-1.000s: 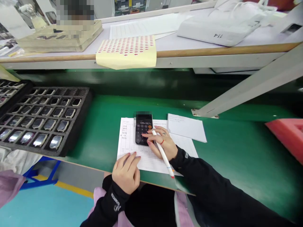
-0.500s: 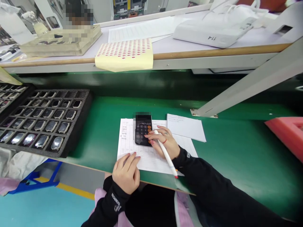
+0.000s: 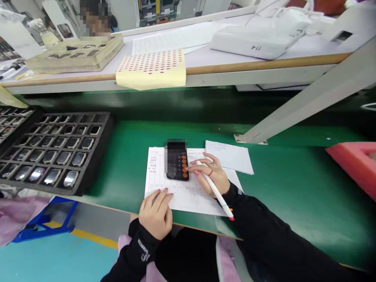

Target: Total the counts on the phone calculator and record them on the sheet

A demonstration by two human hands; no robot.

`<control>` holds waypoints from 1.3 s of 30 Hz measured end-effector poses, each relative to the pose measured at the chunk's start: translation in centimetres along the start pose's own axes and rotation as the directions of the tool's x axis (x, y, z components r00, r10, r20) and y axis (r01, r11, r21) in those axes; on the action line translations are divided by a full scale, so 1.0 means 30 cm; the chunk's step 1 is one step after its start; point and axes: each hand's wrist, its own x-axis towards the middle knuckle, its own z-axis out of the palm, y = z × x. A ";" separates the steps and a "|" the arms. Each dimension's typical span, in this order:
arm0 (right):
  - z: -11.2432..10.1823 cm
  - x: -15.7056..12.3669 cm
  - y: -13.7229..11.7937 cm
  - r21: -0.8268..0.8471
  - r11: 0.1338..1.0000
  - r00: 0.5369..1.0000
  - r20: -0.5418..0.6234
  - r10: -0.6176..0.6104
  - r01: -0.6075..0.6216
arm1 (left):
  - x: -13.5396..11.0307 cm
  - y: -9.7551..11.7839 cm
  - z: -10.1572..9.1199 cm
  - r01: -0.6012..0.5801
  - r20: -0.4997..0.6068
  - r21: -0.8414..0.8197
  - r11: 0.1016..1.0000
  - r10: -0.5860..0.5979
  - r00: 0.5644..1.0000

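A black phone (image 3: 177, 164) showing a calculator lies on a ruled paper form (image 3: 188, 192) on the green bench. My right hand (image 3: 210, 175) rests just right of the phone, fingers curled around a white pen (image 3: 216, 191), one fingertip near the phone's orange keys. My left hand (image 3: 156, 213) lies flat on the form's near left corner with its fingers apart, holding nothing. A smaller white sheet (image 3: 230, 156) lies behind my right hand.
A black foam tray (image 3: 96, 156) with several small screens sits at the left. A yellow sheet of red stickers (image 3: 151, 70) hangs over the upper shelf edge. A grey metal brace (image 3: 305, 102) slants down at the right, near a pink foam block (image 3: 355, 164).
My right hand has slid rightward off the phone's keypad to its right edge, the pen swinging with it. The calculator display has changed. My left hand stays put.
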 end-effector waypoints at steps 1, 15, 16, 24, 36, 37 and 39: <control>-0.001 0.004 -0.002 0.007 1.000 1.000 -0.021 0.008 -0.008 | -0.001 -0.001 0.000 0.001 0.004 -0.001 1.000 -0.001 1.000; 0.026 0.021 -0.027 0.105 0.994 0.996 -0.076 0.043 -0.035 | 0.016 0.035 -0.004 -0.103 0.141 -0.015 0.995 0.104 0.985; 0.024 0.021 -0.027 0.103 0.994 0.996 -0.075 0.051 -0.043 | 0.016 0.040 -0.002 -0.100 0.134 -0.003 0.995 0.100 0.986; 0.049 0.019 -0.052 0.126 0.991 0.996 0.084 0.027 -0.038 | 0.012 0.042 0.008 -0.106 0.118 0.020 0.994 0.103 0.988; 0.061 0.011 -0.073 0.129 0.991 0.991 0.128 -0.033 0.017 | 0.008 0.041 0.012 -0.110 0.112 0.006 0.994 0.109 0.988; 0.055 0.010 -0.071 0.126 0.992 0.993 0.114 -0.023 0.008 | 0.008 0.041 0.012 -0.110 0.111 0.006 0.994 0.109 0.988; 0.046 0.006 -0.069 0.130 0.991 0.994 0.110 -0.024 0.010 | 0.009 0.041 0.011 -0.108 0.111 0.011 0.994 0.106 0.988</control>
